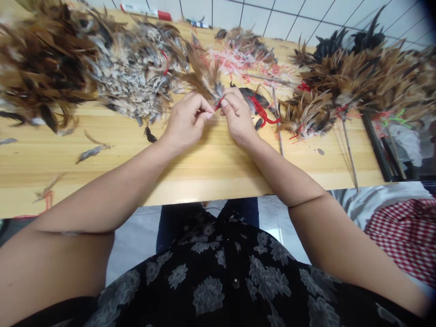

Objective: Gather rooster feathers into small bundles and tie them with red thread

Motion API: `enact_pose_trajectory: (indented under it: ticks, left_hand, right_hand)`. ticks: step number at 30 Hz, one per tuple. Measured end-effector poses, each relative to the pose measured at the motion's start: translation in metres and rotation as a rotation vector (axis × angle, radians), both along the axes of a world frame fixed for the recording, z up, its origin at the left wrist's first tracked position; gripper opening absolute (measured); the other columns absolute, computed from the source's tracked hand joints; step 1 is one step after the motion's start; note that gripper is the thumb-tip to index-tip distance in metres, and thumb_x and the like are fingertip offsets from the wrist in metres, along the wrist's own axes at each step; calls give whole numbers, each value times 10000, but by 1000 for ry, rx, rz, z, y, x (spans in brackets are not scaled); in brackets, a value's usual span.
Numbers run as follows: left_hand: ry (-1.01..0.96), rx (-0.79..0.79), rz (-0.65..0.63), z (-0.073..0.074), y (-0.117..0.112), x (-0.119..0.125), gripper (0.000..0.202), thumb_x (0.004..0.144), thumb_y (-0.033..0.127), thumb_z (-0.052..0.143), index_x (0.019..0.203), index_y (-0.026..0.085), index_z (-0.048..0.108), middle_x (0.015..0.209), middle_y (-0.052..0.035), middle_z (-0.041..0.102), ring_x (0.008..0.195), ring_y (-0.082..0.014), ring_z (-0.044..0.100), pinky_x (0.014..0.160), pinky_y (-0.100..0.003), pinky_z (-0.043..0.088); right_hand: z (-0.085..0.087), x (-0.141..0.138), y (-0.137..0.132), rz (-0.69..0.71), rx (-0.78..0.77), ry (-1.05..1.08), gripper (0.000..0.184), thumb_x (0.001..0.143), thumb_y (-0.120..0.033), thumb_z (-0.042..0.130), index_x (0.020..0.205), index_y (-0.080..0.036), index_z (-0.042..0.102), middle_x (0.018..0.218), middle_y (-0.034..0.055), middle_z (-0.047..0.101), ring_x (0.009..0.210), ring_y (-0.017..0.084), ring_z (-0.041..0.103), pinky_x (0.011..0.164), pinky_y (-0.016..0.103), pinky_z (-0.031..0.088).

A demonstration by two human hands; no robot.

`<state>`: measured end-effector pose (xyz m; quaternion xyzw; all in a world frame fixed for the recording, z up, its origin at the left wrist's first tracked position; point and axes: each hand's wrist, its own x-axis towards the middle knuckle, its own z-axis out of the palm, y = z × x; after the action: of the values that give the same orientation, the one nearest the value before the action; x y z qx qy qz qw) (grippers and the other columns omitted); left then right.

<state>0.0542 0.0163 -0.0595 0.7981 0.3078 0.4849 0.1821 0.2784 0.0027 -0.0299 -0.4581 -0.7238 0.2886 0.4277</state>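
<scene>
Over the middle of the table, my right hand [237,113] is closed around the base of a small bunch of brown feathers [206,81], whose tips fan up and to the left. Red string [219,104] wraps the base of the bunch. My left hand [186,119] is closed too, pinching at the red string just beside the right thumb. The string between the fingers is mostly hidden. Right of my right hand lie loose red strings [260,111] and some dark feathers [252,97].
Brown feathers [44,59] and grey-white feathers [132,68] heap at the left. Finished-looking feather bunches on sticks [350,75] lie at the right. Pink-white string scraps [235,61] and a marker [146,12] are at the back. A black frame [376,145] stands at the right edge.
</scene>
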Motion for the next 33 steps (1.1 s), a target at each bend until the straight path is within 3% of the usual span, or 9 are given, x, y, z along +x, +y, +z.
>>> enact_pose_trajectory:
  ticks: [4,10,13,16,18,21,25,29,33]
  left_hand:
    - [14,34,-41,-1,-1,1,489,1234,831,625,1079,383,742,1114,-99,819,1048,-385,740,924,-647,612]
    - [-5,184,-59,0,-6,3,514,1288,811,529,1212,390,813,1163,-121,808,1039,-390,739,927,-650,607]
    - [-5,198,91,17,-11,-4,541,1276,836,535,1313,385,831,1295,-161,804,1256,-464,721,1153,-754,569]
    - [-11,118,166,25,0,-13,502,1180,841,746,1300,361,833,1422,-182,781,1485,-540,604,1374,-842,375]
    - [-11,72,178,20,13,-17,488,1105,812,882,1238,345,833,1437,-175,774,1544,-552,540,1404,-844,319]
    - [37,15,178,4,31,-20,437,1104,782,897,1099,351,820,1314,-139,809,1437,-505,588,1334,-803,411]
    - [68,-82,151,-8,40,-21,419,1127,728,903,1022,339,789,1193,-90,818,1305,-431,651,1276,-745,469]
    - [64,-54,158,4,31,-18,373,1156,632,935,1069,314,759,1243,-87,804,1390,-401,585,1343,-711,422]
    - [55,-12,119,16,17,-7,338,1181,608,887,1045,340,732,1264,-127,805,1483,-451,542,1393,-742,389]
  right_hand:
    - [-2,1,3,38,80,-71,532,1274,-729,535,926,-327,558,1469,165,795,1497,337,712,1459,518,581]
    - [0,-1,3,29,53,-126,413,1271,-588,554,944,-336,550,1441,157,792,1424,339,718,1418,522,614]
    - [1,0,-1,65,81,-135,374,1287,-533,488,976,-334,550,1468,156,777,1426,335,715,1424,531,608]
    - [-3,-3,-3,129,113,-173,254,1284,-425,505,1076,-314,600,1518,149,760,1473,311,708,1426,509,598]
    - [-6,-7,-3,188,132,-217,199,1275,-356,500,1122,-296,612,1519,148,760,1459,287,709,1381,478,616]
    - [-7,-11,-5,244,113,-220,175,1260,-312,519,1145,-280,647,1516,136,766,1476,277,717,1401,479,609]
    - [2,-13,-14,216,44,-138,249,1276,-420,560,1086,-301,669,1489,129,782,1490,310,746,1466,539,585]
    - [4,-18,-19,181,33,-144,442,1316,-576,467,987,-317,610,1402,151,777,1346,323,753,1416,539,622]
    - [-10,-21,-11,161,23,-151,463,1319,-611,506,984,-310,613,1411,144,774,1373,310,740,1418,499,636]
